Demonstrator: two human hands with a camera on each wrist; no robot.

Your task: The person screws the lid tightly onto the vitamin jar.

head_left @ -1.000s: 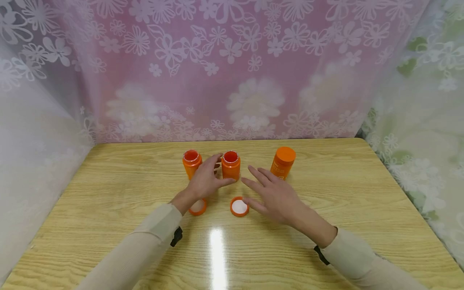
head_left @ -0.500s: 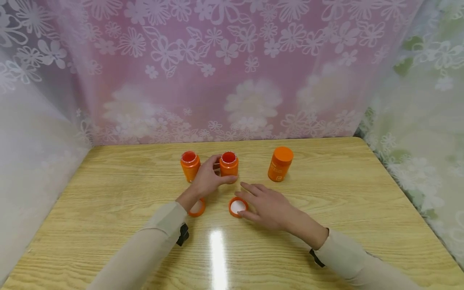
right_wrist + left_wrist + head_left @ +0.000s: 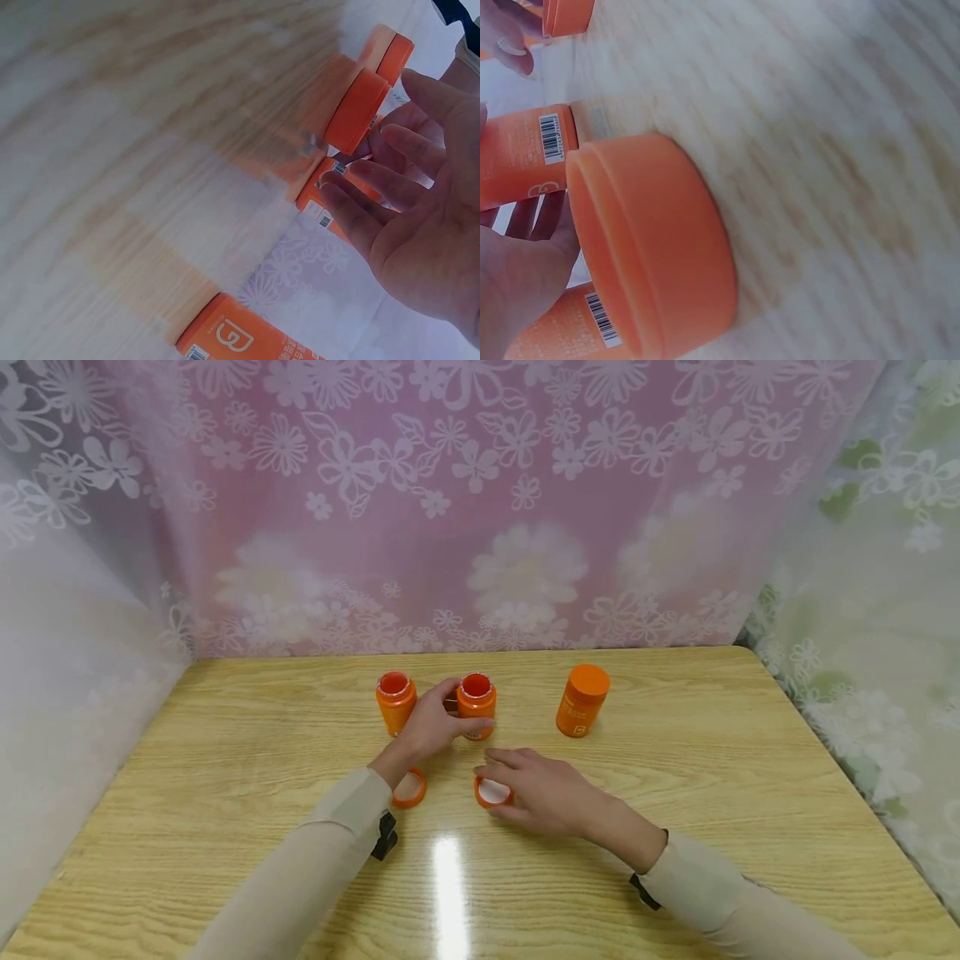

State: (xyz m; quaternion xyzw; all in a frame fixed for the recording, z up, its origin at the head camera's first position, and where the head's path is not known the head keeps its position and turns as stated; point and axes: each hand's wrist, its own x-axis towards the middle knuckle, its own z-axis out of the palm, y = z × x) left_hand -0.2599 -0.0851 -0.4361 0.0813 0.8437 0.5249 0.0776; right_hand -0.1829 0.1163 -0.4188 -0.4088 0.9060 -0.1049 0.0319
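Observation:
My left hand [image 3: 431,727] holds the middle orange bottle [image 3: 478,703], thumb across its front and fingers behind. That bottle stands upright and uncapped, its red inside showing. Just in front of it, an orange cap [image 3: 493,792] with a white liner lies inner side up. Over this cap my right hand [image 3: 551,793] is spread, fingers on the far side and thumb on the near side. In the right wrist view the fingers [image 3: 356,206] look loosely bent, with the cap [image 3: 358,112] beyond them.
Another uncapped orange bottle [image 3: 395,697] stands left of my left hand. A second upturned cap [image 3: 408,789] lies near my left wrist. To the right stands a capped orange bottle [image 3: 583,702]. A pink floral curtain [image 3: 480,527] hangs behind the wooden table [image 3: 712,760].
My right hand has come down and left, from beside the front cap to over it. My left thumb and fingers have closed in around the middle bottle.

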